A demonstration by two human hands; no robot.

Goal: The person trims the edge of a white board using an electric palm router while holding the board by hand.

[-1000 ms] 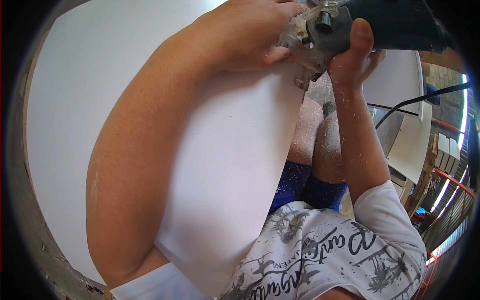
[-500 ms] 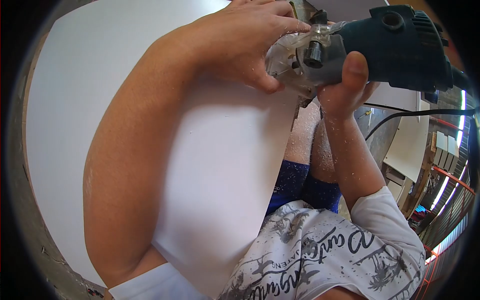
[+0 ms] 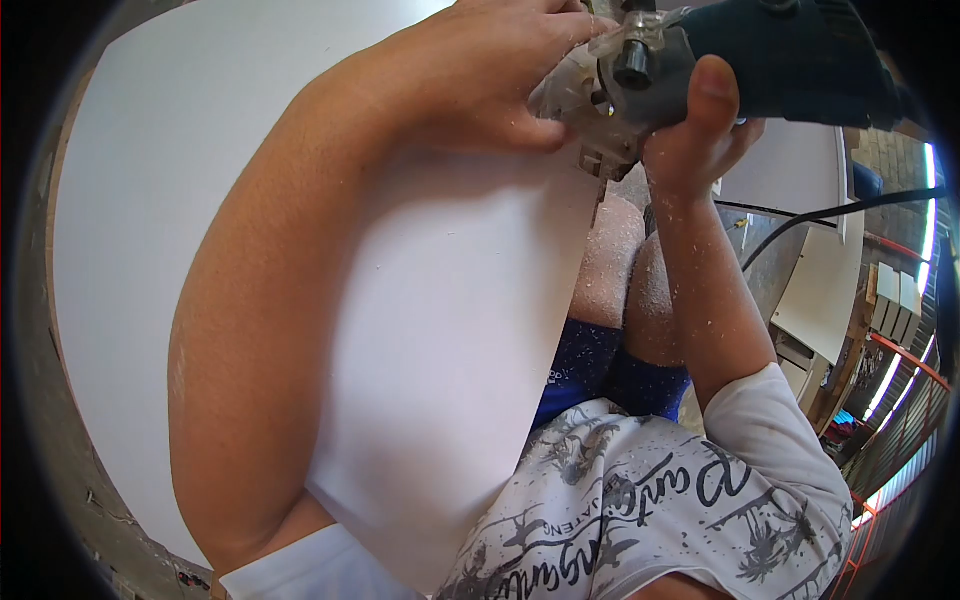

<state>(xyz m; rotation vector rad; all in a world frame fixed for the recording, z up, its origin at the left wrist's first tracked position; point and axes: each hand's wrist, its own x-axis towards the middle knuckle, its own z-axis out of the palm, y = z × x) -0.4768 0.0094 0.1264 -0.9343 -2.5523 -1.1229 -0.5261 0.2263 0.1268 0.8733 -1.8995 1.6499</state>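
Observation:
A dark green power tool (image 3: pixel 790 65) with a clear plastic base lies sideways at the edge of a large white panel (image 3: pixel 450 300). My right hand (image 3: pixel 700 140) is wrapped round the tool's body from below, its thumb pointing up. Across the panel reaches my left arm; my left hand (image 3: pixel 510 80) grips the clear base between thumb and fingers, and some fingertips are hidden at the top. The cutting end is hidden behind the base and my hand. Pale dust and chips cover my legs (image 3: pixel 610 265).
A black cable (image 3: pixel 830 212) curves from the right side. Beyond my right arm are light-coloured boards (image 3: pixel 815 290), a stack of white pieces (image 3: pixel 893 300) and orange metal bars (image 3: pixel 905 360). Rough floor shows past the panel's left edge.
Compared with one second ago, the tool and both hands are slightly further left. Half a second ago they were lower in view; since then they have shifted up. Both hands keep their hold.

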